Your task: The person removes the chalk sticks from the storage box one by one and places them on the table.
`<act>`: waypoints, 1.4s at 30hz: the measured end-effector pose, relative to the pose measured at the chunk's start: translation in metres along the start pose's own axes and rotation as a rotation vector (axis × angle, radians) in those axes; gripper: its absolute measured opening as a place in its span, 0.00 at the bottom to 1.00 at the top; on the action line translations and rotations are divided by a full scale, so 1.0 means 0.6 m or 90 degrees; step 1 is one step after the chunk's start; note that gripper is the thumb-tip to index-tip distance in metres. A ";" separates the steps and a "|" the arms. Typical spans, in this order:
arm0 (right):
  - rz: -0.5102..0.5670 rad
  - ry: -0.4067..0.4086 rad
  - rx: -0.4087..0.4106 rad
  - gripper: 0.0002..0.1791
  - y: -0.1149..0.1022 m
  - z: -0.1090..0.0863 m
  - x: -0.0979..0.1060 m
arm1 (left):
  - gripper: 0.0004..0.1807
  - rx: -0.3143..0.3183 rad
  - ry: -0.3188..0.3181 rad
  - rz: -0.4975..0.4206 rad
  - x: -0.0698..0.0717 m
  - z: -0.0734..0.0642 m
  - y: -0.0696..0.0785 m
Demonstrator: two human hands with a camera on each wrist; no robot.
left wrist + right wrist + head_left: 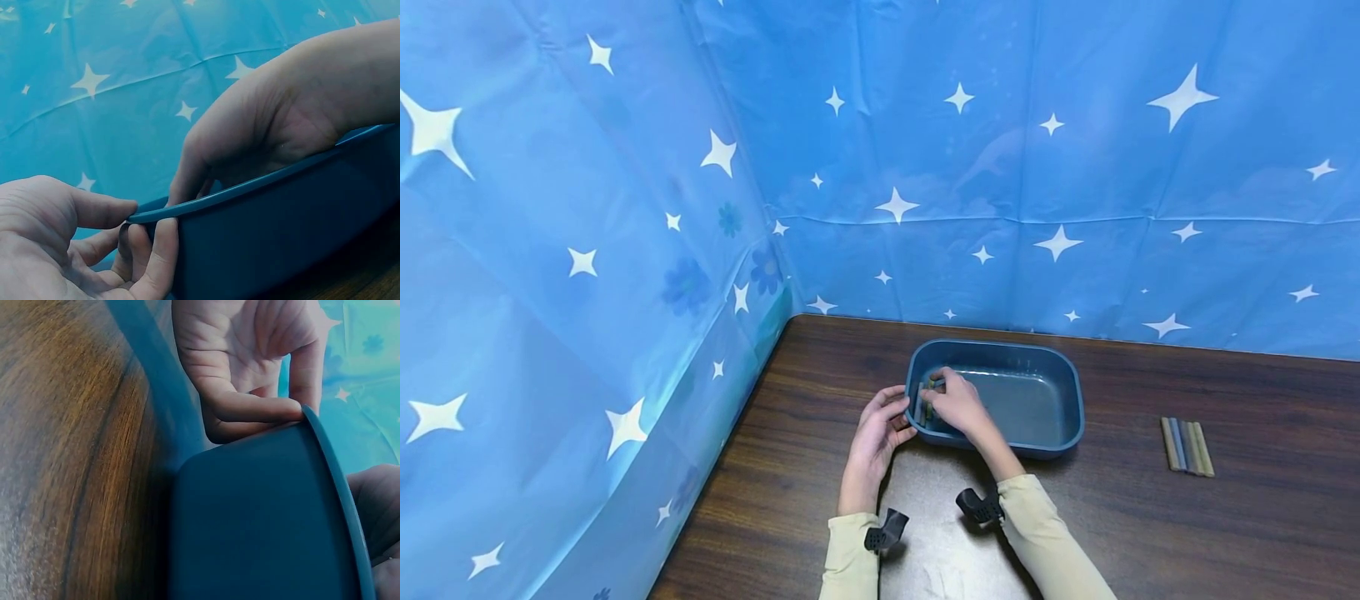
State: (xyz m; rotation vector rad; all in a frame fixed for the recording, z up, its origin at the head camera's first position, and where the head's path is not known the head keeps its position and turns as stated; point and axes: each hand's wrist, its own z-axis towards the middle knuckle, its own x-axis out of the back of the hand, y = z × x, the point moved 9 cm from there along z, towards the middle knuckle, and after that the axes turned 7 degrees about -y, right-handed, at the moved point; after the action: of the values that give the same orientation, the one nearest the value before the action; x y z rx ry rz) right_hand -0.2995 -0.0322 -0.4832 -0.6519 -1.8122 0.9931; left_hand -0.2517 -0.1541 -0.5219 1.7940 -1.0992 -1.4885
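A dark blue rectangular basin (pixel 1021 442) stands on the table. My left hand (pixel 877 433) grips its left end; in the left wrist view the thumb lies at the rim (pixel 219 199) and bent fingers touch the outer wall. My right hand (pixel 961 406) reaches over the near side into the basin. Its thumb and forefinger pinch a thin stick (pixel 937 382) at the left end. Beside it, a greyish stick (pixel 920 403) stands or leans along the left inner wall. Both wrist views hide the right fingertips behind the basin wall.
A row of several short, thin sticks (pixel 1187 447), tan, blue and grey, lies on the brown wooden table (pixel 1120 533) right of the basin. Blue star-patterned sheeting (pixel 962 167) rises behind the table and along its left edge.
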 end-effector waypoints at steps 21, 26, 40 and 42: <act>0.037 -0.045 -0.032 0.29 0.004 0.016 -0.021 | 0.10 -0.005 -0.001 -0.018 -0.001 0.000 -0.002; 0.052 -0.049 -0.019 0.29 0.006 0.019 -0.022 | 0.10 -0.004 -0.005 -0.016 -0.002 0.000 -0.003; 0.086 -0.049 -0.016 0.26 0.006 0.020 -0.018 | 0.10 0.016 -0.008 0.005 -0.004 -0.001 0.001; 0.079 -0.045 -0.015 0.25 0.007 0.020 -0.015 | 0.11 0.016 -0.010 0.004 -0.005 -0.001 0.001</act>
State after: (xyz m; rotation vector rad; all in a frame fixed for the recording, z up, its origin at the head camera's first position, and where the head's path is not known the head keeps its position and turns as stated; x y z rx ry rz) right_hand -0.3067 -0.0412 -0.4935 -0.7603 -1.8648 1.0907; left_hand -0.2514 -0.1518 -0.5199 1.7960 -1.1348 -1.4941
